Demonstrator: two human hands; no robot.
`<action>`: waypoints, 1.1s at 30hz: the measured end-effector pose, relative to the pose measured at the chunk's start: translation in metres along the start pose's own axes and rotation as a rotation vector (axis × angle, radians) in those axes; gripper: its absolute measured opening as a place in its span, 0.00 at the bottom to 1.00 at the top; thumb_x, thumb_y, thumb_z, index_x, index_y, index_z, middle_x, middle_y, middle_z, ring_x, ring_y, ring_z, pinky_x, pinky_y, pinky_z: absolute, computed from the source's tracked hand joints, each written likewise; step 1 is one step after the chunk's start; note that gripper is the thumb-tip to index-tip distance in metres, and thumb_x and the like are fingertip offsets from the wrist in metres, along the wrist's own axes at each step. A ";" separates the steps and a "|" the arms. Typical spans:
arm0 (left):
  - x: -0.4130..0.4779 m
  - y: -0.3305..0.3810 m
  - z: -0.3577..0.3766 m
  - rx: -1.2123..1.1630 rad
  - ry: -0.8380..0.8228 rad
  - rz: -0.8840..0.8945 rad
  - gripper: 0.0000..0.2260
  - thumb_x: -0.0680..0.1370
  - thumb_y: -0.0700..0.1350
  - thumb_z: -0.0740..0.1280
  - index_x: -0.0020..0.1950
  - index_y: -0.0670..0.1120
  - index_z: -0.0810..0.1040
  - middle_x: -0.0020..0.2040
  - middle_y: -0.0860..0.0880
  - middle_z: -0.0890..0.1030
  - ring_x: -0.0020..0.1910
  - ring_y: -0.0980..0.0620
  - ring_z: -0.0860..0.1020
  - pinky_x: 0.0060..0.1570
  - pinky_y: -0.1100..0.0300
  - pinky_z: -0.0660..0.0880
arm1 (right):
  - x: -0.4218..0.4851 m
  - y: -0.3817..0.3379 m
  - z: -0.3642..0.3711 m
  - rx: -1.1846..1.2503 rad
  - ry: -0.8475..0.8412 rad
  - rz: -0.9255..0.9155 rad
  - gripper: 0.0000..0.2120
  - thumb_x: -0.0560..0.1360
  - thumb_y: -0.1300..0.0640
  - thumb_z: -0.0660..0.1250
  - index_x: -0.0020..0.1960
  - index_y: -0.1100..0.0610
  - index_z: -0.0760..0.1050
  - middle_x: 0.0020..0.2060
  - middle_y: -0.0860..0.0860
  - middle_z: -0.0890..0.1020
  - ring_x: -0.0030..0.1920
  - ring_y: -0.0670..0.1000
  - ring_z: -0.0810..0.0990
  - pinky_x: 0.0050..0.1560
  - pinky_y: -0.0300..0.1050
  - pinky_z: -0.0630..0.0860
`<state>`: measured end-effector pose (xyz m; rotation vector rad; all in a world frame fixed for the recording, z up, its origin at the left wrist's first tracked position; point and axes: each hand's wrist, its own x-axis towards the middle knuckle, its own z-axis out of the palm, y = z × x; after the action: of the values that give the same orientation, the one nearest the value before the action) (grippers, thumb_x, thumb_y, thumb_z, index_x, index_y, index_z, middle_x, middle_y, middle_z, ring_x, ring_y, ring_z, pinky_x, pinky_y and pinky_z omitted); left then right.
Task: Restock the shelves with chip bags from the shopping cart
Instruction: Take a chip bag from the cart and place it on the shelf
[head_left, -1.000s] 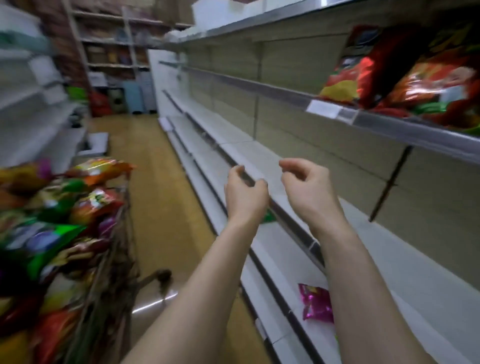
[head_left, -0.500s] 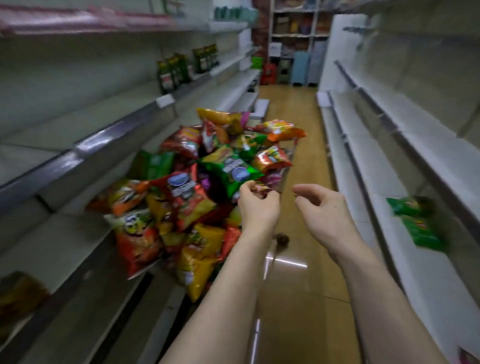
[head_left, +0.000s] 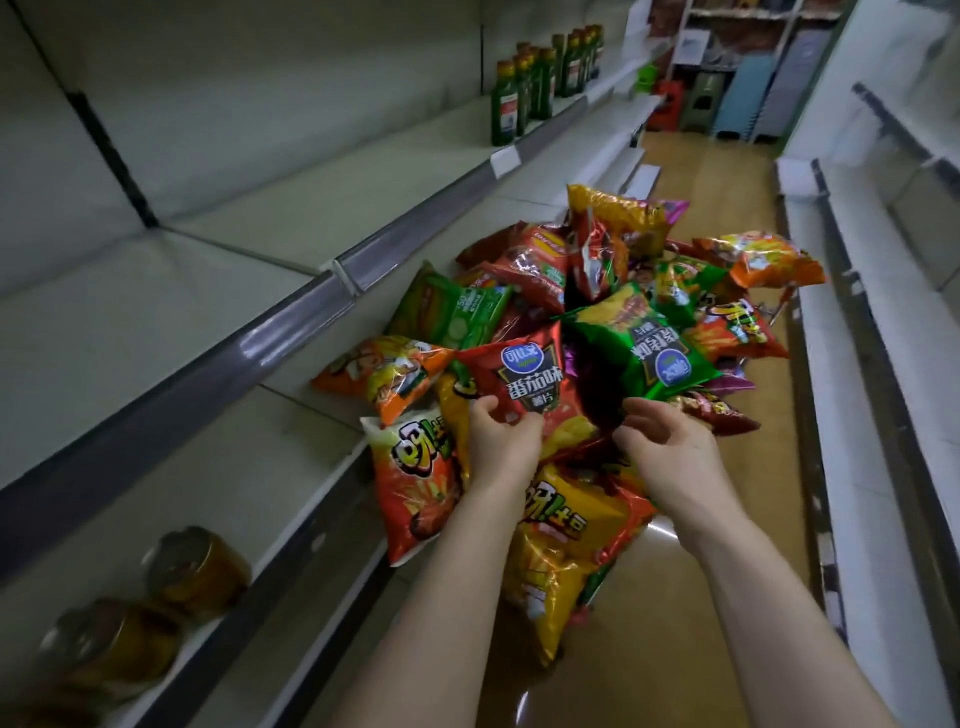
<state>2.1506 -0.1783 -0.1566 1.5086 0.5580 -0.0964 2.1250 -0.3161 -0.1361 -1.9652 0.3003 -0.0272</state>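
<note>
Chip bags (head_left: 597, 332) heaped at frame centre, between shelf runs. Lower left: jars (head_left: 197, 566) on left shelf (head_left: 156, 312). Upper centre: green bottles (head_left: 524, 88). Left hand (head_left: 501, 441) pinches lower edge of red bag (head_left: 524, 379). Right hand (head_left: 670, 441): fingers curled at dark bag (head_left: 597, 384), hold cannot be told. Right shelf (head_left: 857, 338) at frame right.

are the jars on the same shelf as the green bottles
No, the jars are on the lower shelf, the green bottles stand on the shelf above.
</note>
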 end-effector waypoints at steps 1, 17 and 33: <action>0.010 -0.002 -0.005 0.009 -0.013 -0.015 0.25 0.77 0.44 0.68 0.72 0.48 0.64 0.62 0.48 0.73 0.54 0.50 0.74 0.49 0.57 0.71 | 0.005 0.004 0.006 0.010 -0.002 0.052 0.20 0.78 0.60 0.66 0.70 0.57 0.71 0.60 0.55 0.78 0.53 0.50 0.76 0.42 0.38 0.72; 0.054 -0.107 -0.021 0.321 -0.251 -0.301 0.31 0.75 0.49 0.70 0.75 0.44 0.63 0.71 0.43 0.69 0.68 0.44 0.70 0.65 0.51 0.70 | 0.007 0.105 0.064 0.209 0.178 0.533 0.22 0.76 0.57 0.70 0.66 0.59 0.69 0.56 0.55 0.77 0.54 0.56 0.78 0.49 0.48 0.76; 0.042 -0.113 -0.035 0.304 -0.372 -0.222 0.38 0.68 0.63 0.73 0.74 0.49 0.67 0.68 0.48 0.73 0.64 0.48 0.73 0.64 0.51 0.71 | -0.006 0.090 0.039 0.506 0.325 0.523 0.10 0.79 0.52 0.65 0.39 0.54 0.74 0.39 0.49 0.78 0.39 0.45 0.75 0.53 0.48 0.72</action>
<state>2.1322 -0.1426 -0.2751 1.6650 0.4183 -0.6455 2.1078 -0.3131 -0.2329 -1.3317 0.9197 -0.0758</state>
